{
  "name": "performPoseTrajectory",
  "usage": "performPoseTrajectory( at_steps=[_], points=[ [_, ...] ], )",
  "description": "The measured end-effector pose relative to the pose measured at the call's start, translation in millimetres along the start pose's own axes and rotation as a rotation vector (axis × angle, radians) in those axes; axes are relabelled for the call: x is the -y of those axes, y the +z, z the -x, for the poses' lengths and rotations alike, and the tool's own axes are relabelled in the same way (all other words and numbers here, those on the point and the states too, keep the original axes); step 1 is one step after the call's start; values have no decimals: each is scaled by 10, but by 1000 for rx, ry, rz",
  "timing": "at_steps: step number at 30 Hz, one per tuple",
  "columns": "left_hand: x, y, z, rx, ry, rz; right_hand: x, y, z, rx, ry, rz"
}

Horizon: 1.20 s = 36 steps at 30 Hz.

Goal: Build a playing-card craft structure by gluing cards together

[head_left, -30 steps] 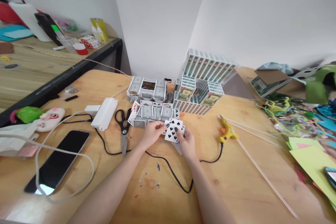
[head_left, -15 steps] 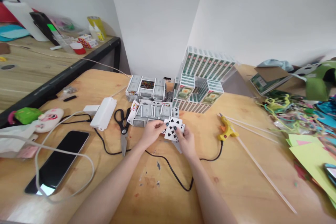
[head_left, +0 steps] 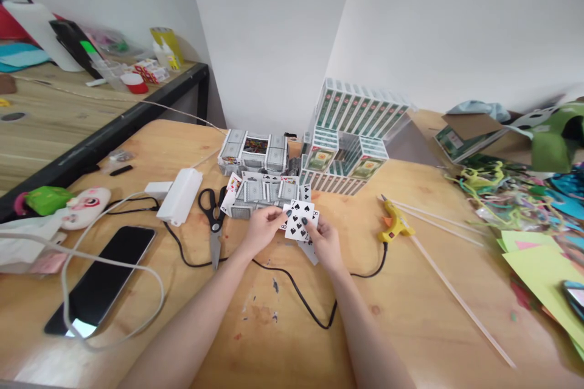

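The seven of spades [head_left: 296, 226] masks most of the card behind [head_left: 316, 216], and the right hand [head_left: 326, 243] has fingertips hidden underneath! Bottom edge chops both forearms [head_left: 196, 310], right edge a device [head_left: 575, 295]; lettering on the stacked boxes [head_left: 360, 110]? Too small.

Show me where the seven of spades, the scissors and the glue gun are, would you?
Seven of spades [head_left: 298, 225]: head view, middle of its face.
Scissors [head_left: 216, 227]: head view, around the pivot.
Glue gun [head_left: 396, 228]: head view, on the yellow body.
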State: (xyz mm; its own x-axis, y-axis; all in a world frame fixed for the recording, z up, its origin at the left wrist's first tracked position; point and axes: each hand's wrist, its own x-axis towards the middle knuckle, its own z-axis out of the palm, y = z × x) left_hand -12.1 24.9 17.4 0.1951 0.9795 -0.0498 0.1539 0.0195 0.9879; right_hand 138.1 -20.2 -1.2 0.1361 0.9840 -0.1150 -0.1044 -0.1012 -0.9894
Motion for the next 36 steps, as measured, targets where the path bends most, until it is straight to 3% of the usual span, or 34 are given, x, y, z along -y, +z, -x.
performPoseTrajectory(
  at_steps=[22,30,36],
  points=[
    [75,-2,-30,37,-8,56,-26,-28,-9,16,-9,-14],
    [157,-175,-75,303,-120,297,39,-30,14,1,40,-36],
    [124,-182,-65,399,-147,403,-28,-56,9,22,-40,-50]
  ],
)
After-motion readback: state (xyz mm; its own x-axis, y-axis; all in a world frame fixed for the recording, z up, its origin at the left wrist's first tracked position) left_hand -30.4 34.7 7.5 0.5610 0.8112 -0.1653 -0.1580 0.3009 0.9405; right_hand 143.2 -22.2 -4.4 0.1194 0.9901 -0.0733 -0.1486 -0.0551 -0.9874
